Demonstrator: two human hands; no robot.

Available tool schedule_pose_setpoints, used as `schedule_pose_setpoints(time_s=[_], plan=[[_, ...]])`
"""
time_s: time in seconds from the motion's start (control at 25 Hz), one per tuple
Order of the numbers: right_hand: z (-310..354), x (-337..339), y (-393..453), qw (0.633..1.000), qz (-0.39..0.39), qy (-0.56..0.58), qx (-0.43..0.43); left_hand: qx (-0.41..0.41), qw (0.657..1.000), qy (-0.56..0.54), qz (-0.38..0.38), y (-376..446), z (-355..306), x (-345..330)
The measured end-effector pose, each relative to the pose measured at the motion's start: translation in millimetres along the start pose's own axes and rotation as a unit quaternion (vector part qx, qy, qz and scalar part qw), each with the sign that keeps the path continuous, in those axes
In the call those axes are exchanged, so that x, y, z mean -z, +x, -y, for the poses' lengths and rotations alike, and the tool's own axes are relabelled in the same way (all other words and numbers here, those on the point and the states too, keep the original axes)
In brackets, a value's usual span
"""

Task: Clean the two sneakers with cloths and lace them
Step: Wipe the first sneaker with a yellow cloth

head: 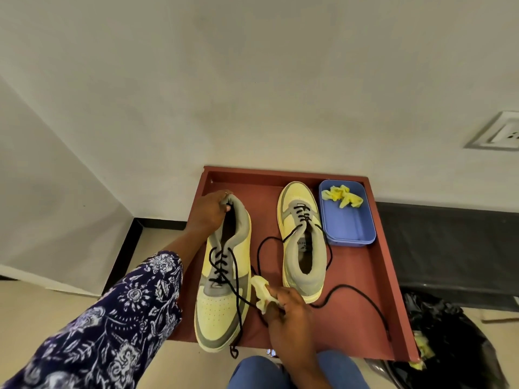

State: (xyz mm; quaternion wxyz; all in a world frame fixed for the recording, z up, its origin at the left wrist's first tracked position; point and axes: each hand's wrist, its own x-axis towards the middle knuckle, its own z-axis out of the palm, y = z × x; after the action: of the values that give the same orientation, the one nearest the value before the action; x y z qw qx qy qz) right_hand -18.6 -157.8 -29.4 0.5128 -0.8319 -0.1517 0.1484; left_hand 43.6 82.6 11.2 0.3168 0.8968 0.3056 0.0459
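Observation:
Two yellow and grey sneakers with black laces sit on a red-brown tray. My left hand grips the heel collar of the left sneaker, whose toe points toward me. My right hand pinches a crumpled pale yellow cloth against that sneaker's right side near the toe. The right sneaker rests toe away from me, with its loose lace trailing across the tray.
A blue plastic tub at the tray's back right holds another yellow cloth. A black plastic bag with yellow scraps lies at the right. White walls stand behind, with a socket on the right. My blue-clad knee is below.

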Motion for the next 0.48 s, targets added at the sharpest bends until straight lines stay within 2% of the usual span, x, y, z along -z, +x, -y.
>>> schedule_pose_setpoints(time_s=[0.16, 0.36, 0.48], plan=[[9, 6, -1, 1.000, 0.002, 0.007, -0.007, -0.002, 0.999, 0.007, -0.040, -12, 2, 12], [31, 17, 0, 1.000, -0.020, 0.015, 0.019, -0.012, 0.995, 0.078, -0.067, -33, 13, 39], [41, 22, -1, 0.999, -0.023, 0.030, 0.022, -0.014, 0.993, 0.071, -0.092, -50, 14, 60]])
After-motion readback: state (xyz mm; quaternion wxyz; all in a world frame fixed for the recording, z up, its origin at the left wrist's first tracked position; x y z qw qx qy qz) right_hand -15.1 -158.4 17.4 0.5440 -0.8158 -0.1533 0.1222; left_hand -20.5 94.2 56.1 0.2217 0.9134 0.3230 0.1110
